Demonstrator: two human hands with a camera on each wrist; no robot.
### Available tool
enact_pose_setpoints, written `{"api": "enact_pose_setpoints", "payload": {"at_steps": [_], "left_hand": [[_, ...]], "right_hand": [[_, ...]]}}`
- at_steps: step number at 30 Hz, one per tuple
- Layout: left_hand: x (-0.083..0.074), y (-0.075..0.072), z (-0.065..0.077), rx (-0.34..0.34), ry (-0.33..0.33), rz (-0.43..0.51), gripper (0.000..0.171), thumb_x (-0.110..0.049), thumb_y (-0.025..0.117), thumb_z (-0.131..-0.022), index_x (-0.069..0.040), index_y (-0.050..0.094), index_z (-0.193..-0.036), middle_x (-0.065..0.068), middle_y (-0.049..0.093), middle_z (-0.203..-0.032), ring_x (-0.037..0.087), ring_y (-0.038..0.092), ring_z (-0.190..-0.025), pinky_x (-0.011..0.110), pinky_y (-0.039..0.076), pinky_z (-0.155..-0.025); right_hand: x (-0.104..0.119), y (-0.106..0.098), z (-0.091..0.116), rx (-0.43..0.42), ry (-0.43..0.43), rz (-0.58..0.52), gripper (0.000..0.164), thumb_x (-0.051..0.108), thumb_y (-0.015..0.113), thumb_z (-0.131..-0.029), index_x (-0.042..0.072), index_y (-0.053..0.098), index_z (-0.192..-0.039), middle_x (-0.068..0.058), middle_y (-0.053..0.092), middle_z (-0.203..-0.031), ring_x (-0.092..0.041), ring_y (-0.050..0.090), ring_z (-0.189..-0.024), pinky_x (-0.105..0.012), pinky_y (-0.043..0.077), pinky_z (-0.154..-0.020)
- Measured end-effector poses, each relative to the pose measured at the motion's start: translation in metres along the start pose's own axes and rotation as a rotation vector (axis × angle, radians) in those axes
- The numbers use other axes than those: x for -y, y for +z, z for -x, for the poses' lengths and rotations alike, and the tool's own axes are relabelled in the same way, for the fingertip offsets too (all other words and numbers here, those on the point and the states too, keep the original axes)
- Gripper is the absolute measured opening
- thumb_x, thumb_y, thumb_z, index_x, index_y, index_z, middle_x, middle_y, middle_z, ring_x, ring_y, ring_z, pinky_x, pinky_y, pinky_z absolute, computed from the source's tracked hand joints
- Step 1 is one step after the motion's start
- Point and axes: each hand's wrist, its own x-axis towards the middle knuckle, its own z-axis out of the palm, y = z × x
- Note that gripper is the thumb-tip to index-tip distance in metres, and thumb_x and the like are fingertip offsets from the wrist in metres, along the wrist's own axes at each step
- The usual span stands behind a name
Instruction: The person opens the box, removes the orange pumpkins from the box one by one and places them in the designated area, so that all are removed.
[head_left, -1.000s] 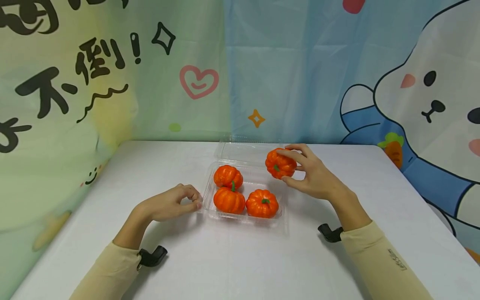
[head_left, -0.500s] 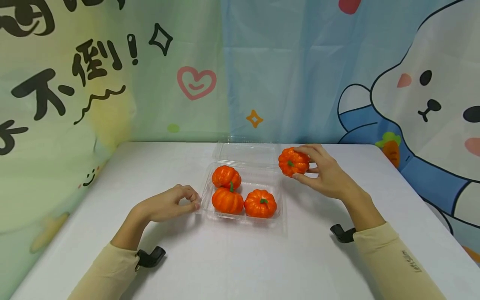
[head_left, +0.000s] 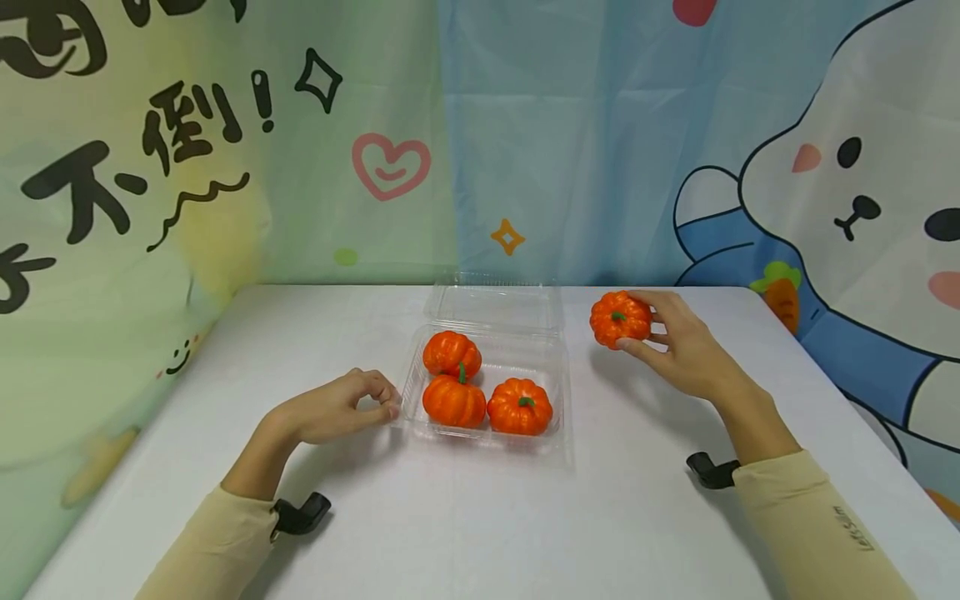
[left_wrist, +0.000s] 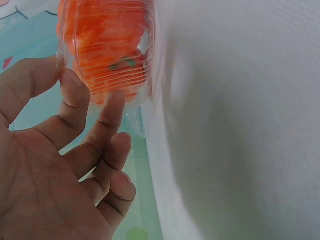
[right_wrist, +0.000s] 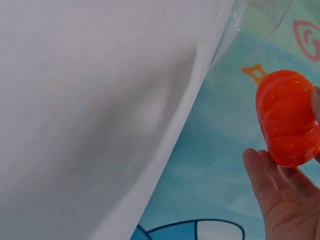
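Note:
My right hand (head_left: 688,352) holds a small orange toy pumpkin (head_left: 619,320) with a green stem above the table, to the right of a clear plastic clamshell box (head_left: 525,360). In the right wrist view, the thumb and fingers are around this pumpkin (right_wrist: 287,120). Three more orange pumpkins lie in the box: one at back left (head_left: 450,353), one at front left (head_left: 454,403), one at front right (head_left: 521,407). At the box's left side, my left hand (head_left: 341,408) pinches the rim between thumb and index finger, as the left wrist view shows; its other fingers are loosely bent.
The box's clear lid (head_left: 495,305) lies folded back toward the table's far edge. White cloth covers the table (head_left: 480,525). Behind it hangs a printed backdrop (head_left: 570,150). A black wrist mount (head_left: 302,513) sits at the left cuff, another (head_left: 711,472) at the right.
My right hand has moved rightward with its pumpkin, from over the box's back right corner to beside the box. My left hand has stayed at the rim.

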Motion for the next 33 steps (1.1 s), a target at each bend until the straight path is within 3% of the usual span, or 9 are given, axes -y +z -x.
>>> {"api": "enact_pose_setpoints", "payload": {"at_steps": [9, 21, 33], "left_hand": [[-0.001, 0.000, 0.001, -0.004, -0.015, 0.005, 0.018, -0.035, 0.061, -0.102, -0.020, 0.068, -0.096, -0.003, 0.064, -0.121, 0.025, 0.050, -0.119, 0.049, 0.042, -0.101], [0.000, 0.000, 0.001, -0.006, -0.012, 0.004, 0.017, -0.035, 0.062, -0.102, -0.020, 0.068, -0.097, -0.005, 0.064, -0.119, 0.023, 0.050, -0.116, 0.046, 0.042, -0.099], [0.000, 0.001, 0.001, -0.004, -0.022, 0.009, 0.018, -0.036, 0.062, -0.102, -0.019, 0.068, -0.099, -0.004, 0.064, -0.119, 0.024, 0.050, -0.116, 0.046, 0.042, -0.098]], "right_hand": [[-0.016, -0.011, 0.011, -0.014, 0.045, 0.048, 0.073, 0.031, 0.074, -0.097, 0.008, 0.035, -0.155, -0.025, 0.042, -0.148, -0.050, 0.054, -0.124, -0.061, 0.053, -0.090], [-0.040, -0.019, 0.018, -0.050, 0.116, 0.061, 0.072, 0.025, 0.074, -0.096, 0.002, 0.036, -0.153, -0.030, 0.037, -0.147, -0.053, 0.049, -0.123, -0.061, 0.050, -0.090], [-0.059, -0.024, 0.021, -0.047, 0.214, 0.049, 0.073, 0.029, 0.069, -0.100, -0.002, 0.031, -0.154, -0.032, 0.034, -0.149, -0.056, 0.046, -0.125, -0.064, 0.048, -0.094]]}}
